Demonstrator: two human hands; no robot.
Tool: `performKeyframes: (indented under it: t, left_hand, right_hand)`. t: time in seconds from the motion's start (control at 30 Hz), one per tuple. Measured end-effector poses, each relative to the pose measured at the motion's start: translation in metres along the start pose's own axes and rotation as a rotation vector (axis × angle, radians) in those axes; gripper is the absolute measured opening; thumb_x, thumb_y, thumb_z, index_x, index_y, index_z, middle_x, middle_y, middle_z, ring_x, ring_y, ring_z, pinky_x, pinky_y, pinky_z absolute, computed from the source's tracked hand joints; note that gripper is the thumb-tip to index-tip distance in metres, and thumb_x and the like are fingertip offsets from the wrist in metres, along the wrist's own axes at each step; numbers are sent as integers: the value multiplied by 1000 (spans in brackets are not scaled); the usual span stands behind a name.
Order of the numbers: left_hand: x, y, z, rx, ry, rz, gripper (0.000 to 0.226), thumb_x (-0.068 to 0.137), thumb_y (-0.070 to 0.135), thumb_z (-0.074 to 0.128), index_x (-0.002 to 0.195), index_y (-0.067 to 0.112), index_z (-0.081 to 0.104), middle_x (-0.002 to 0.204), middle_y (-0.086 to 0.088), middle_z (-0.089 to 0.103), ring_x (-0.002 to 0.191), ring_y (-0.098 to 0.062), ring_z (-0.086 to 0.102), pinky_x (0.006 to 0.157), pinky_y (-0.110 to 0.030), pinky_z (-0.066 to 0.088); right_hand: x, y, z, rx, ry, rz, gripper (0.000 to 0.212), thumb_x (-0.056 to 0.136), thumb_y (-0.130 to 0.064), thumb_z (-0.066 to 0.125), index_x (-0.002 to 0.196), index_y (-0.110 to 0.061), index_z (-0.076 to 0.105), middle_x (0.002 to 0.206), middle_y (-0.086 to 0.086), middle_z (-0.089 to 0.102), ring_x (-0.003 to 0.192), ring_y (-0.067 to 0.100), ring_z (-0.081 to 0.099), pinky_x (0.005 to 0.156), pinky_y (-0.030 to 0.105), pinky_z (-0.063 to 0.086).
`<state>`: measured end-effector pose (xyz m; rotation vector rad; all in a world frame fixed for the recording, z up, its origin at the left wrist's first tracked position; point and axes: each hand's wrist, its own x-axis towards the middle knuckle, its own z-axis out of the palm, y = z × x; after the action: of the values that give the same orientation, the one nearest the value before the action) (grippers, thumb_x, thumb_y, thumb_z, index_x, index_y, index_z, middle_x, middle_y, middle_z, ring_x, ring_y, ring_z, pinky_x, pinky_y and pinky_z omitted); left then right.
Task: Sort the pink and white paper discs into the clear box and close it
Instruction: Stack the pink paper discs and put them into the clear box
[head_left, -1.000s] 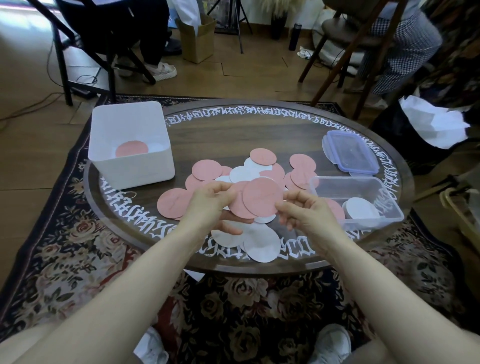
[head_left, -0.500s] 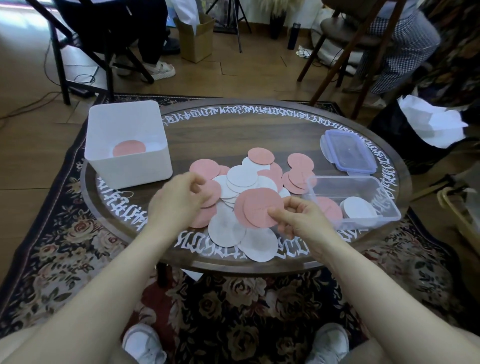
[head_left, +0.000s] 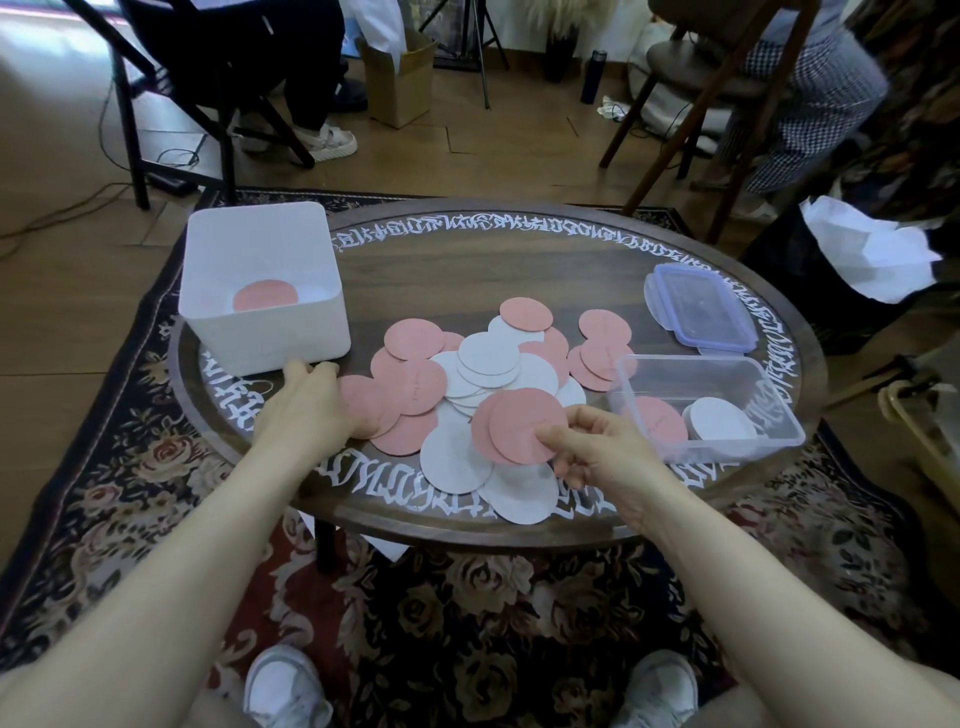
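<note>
A loose heap of pink and white paper discs (head_left: 488, 364) covers the middle of the round wooden table (head_left: 467, 260). My right hand (head_left: 597, 447) pinches a small stack of pink discs (head_left: 522, 426) just above the heap, left of the clear box (head_left: 748, 415). That box stands open at the table's right and holds a pink disc and a white stack. Its blue-rimmed lid (head_left: 698, 304) lies behind it. My left hand (head_left: 306, 405) rests fingers-down on pink discs at the heap's left edge, beside the white bin.
A white square bin (head_left: 260, 332) with a pink disc inside sits at the table's left. Chairs and people's legs stand beyond the table. A dark bag with white paper (head_left: 852, 254) is at the right. A patterned rug lies underneath.
My left hand let go of the pink stack and moved left and down onto discs near the white bin. My right hand kept the pink stack and lowered slightly.
</note>
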<state>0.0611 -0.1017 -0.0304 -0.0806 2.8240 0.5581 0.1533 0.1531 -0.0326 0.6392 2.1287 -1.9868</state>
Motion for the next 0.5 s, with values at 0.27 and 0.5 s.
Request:
performKeyframes:
  t: [0.27, 0.5]
  left_hand:
    - [2, 2, 0, -50, 197, 22, 33, 72, 33, 77, 92, 19, 55, 99, -5, 57, 95, -30, 57, 72, -36, 41]
    - [-7, 18, -11, -697, 66, 98, 12, 83, 19, 71, 74, 17, 63, 70, -1, 61, 61, -18, 55, 52, -28, 44]
  right_hand:
    - [2, 0, -1, 4, -4, 11, 5, 85, -10, 66, 84, -7, 62, 61, 12, 57, 47, 16, 44, 42, 21, 33]
    - [2, -1, 0, 29, -12, 9, 5, 86, -8, 65, 84, -6, 61, 59, 10, 57, 46, 16, 45, 40, 20, 35]
